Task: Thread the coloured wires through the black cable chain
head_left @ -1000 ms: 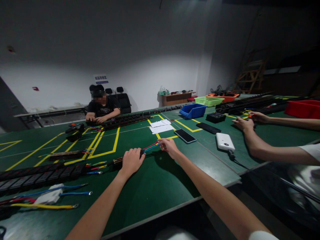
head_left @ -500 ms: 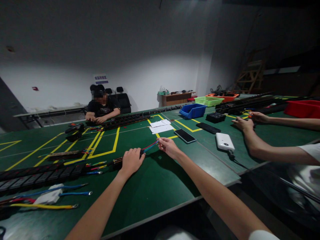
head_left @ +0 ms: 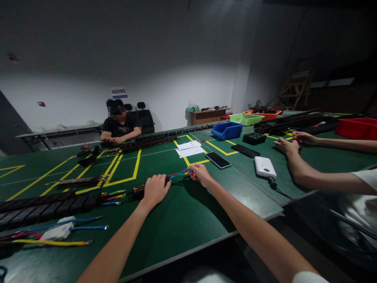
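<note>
Coloured wires (head_left: 177, 173), red and blue among them, run from the end of a dark cable bundle (head_left: 138, 190) on the green table (head_left: 182, 220). My left hand (head_left: 156, 191) is wrapped over the end of that bundle and presses it against the tabletop. To its right, my right hand (head_left: 200, 174) pinches the tip of the blue wire between thumb and fingers. The wire stretches between the two hands just above the table. What lies under my left palm is hidden.
Black cable chains (head_left: 59, 206) and lugged wires (head_left: 55, 243) lie at left. A phone (head_left: 218, 160), white papers (head_left: 190, 149), a blue bin (head_left: 227, 130) and a white power bank (head_left: 264, 167) sit ahead and right. A co-worker's hands (head_left: 290, 145) work at right; another person (head_left: 121, 127) sits opposite.
My right hand has shifted slightly right and down, pulling the blue wire straighter, and the red wire now lies lower. My left hand stays in place.
</note>
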Demonstrator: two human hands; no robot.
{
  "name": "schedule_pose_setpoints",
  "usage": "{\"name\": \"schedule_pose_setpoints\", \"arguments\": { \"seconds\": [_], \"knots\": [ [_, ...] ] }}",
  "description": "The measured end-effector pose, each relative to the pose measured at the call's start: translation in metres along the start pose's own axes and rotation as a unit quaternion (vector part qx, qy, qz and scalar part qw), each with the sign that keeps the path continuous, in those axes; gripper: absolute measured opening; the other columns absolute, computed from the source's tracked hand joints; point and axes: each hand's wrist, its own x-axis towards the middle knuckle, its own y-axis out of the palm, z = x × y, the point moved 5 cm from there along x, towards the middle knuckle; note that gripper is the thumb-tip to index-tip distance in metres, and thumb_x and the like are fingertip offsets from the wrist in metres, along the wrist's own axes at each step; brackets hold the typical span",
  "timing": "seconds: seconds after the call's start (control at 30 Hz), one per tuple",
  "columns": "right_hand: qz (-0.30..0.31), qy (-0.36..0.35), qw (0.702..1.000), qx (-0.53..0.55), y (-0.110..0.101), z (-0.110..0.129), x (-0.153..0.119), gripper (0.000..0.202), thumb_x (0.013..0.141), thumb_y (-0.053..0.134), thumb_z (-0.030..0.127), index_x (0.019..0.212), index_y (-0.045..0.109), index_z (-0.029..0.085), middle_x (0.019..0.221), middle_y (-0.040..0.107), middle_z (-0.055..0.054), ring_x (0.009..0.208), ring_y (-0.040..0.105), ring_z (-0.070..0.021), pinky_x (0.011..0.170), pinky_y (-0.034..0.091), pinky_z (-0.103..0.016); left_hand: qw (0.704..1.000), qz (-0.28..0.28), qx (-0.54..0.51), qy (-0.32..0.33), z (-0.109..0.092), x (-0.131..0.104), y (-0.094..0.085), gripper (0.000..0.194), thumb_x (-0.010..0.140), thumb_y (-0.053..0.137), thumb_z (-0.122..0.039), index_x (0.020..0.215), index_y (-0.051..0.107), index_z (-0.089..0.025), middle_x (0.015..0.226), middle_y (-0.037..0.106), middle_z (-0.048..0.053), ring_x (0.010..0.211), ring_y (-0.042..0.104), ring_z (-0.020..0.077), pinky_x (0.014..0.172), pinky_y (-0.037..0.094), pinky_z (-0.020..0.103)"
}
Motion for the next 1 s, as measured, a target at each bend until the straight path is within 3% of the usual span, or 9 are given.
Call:
{"name": "schedule_pose_setpoints", "arguments": {
  "seconds": [0.17, 0.3, 0.57, 0.67, 0.8, 1.0],
  "knots": [
    [0.006, -0.015, 1.0, -0.018, -0.0006, -0.0016, 0.0024, 0.014, 0.08, 0.061, 0.014, 0.094, 0.065, 0.014, 0.056, 0.059, 0.003, 0.041, 0.052, -0.0081, 0.035, 0.038, -0.015, 1.0, 0.005, -0.005, -0.002, 0.0, 0.0001, -0.0007, 0.039, 0.102, 0.038, -0.048, 0.106, 0.065, -0.019, 0.103, 0.071, 0.01, 0.095, 0.063, 0.0254, 0.081, 0.045, 0.037],
    [-0.007, -0.005, 1.0, -0.013, -0.0004, -0.0011, 0.0014, 0.005, 0.081, 0.063, 0.018, 0.083, 0.065, 0.013, 0.055, 0.058, 0.002, 0.042, 0.052, -0.0077, 0.038, 0.041, -0.016, 1.0, 0.012, -0.015, -0.003, 0.0004, 0.0005, -0.0006, 0.039, 0.102, 0.038, -0.047, 0.108, 0.065, -0.019, 0.104, 0.071, 0.009, 0.096, 0.064, 0.0244, 0.082, 0.045, 0.037],
    [0.019, 0.023, 1.0, 0.009, 0.0037, -0.0022, 0.0001, 0.012, 0.077, 0.064, 0.018, 0.067, 0.058, 0.015, 0.05, 0.052, 0.003, 0.042, 0.051, -0.0073, 0.04, 0.04, -0.015, 1.0, 0.009, 0.016, -0.005, -0.0024, 0.0002, -0.0026, 0.039, 0.102, 0.039, -0.047, 0.107, 0.064, -0.018, 0.105, 0.071, 0.011, 0.097, 0.063, 0.0257, 0.083, 0.045, 0.038],
    [0.02, 0.016, 1.0, 0.003, 0.0037, -0.0012, 0.0001, 0.005, 0.077, 0.06, 0.014, 0.076, 0.064, 0.013, 0.053, 0.054, 0.003, 0.042, 0.05, -0.0068, 0.038, 0.037, -0.015, 1.0, 0.008, 0.02, -0.004, -0.0031, -0.0002, -0.0037, 0.039, 0.102, 0.038, -0.047, 0.108, 0.065, -0.018, 0.106, 0.071, 0.011, 0.098, 0.063, 0.026, 0.083, 0.045, 0.038],
    [0.024, -0.003, 1.0, -0.019, 0.0037, 0.0008, 0.0, 0.022, 0.076, 0.054, 0.01, 0.091, 0.069, 0.014, 0.056, 0.054, 0.005, 0.041, 0.048, -0.0061, 0.037, 0.033, -0.014, 1.0, 0.007, 0.003, -0.002, -0.0017, -0.0001, -0.0026, 0.04, 0.102, 0.038, -0.047, 0.109, 0.065, -0.018, 0.106, 0.071, 0.01, 0.097, 0.064, 0.0249, 0.082, 0.046, 0.037],
    [0.026, -0.036, 0.999, -0.027, 0.0048, 0.0037, -0.0007, 0.02, 0.073, 0.053, 0.01, 0.085, 0.068, 0.015, 0.057, 0.055, 0.004, 0.044, 0.052, -0.0072, 0.039, 0.038, -0.015, 1.0, 0.008, -0.006, -0.001, -0.0009, 0.0006, -0.0008, 0.041, 0.102, 0.039, -0.047, 0.109, 0.066, -0.018, 0.105, 0.071, 0.01, 0.097, 0.064, 0.0243, 0.083, 0.046, 0.037]
  ]
}}
